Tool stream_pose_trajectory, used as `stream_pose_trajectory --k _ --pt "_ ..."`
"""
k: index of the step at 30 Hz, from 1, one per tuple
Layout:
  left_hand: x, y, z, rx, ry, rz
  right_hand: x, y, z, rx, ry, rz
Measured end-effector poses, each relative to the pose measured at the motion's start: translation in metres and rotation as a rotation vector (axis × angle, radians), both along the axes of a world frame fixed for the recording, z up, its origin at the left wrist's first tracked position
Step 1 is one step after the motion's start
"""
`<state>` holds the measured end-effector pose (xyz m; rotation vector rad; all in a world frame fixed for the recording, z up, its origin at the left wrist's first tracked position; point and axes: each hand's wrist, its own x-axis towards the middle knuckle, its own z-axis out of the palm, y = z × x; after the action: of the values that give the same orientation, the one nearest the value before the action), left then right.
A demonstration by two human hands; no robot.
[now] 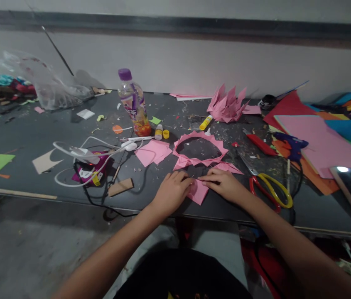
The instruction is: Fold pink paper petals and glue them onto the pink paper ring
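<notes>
Pressing on a folded pink paper piece [199,193] at the near edge of the dark table [38,137]: left hand [172,191] curled at its edge, pinching or not impossible to tell, right hand [225,182] laid flat with fingers stretched across it. Just beyond the hands, a pink paper ring [187,160]; near the right wrist, red-and-yellow scissors [256,177]; farther back, a purple-capped bottle [134,104].

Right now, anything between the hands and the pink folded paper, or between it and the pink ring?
Nothing visible. The left hand and right hand both rest directly on the pink folded paper; the pink ring lies just beyond.
</notes>
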<state>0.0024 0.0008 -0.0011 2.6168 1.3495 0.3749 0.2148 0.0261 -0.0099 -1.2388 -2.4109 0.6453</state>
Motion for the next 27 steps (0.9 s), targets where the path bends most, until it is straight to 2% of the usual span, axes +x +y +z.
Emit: stream_pose_trajectory --k 4,10,15,22,27 --pt "0.000 -0.001 0.001 0.023 0.071 -0.018 0.003 -0.003 -0.006 0.104 -0.011 0.030" --pt "0.001 -0.002 0.001 0.043 0.104 -0.017 0.003 -0.011 -0.008 0.278 -0.169 0.100" --pt "0.001 -0.002 0.001 0.046 0.120 -0.022 0.006 -0.014 -0.004 0.330 -0.298 0.144" --pt "0.000 -0.002 0.002 0.096 0.161 -0.035 0.007 -0.014 -0.008 0.443 -0.223 0.141" --pt "0.000 -0.001 0.006 0.091 0.193 -0.091 0.004 -0.015 -0.007 0.459 -0.230 0.117"
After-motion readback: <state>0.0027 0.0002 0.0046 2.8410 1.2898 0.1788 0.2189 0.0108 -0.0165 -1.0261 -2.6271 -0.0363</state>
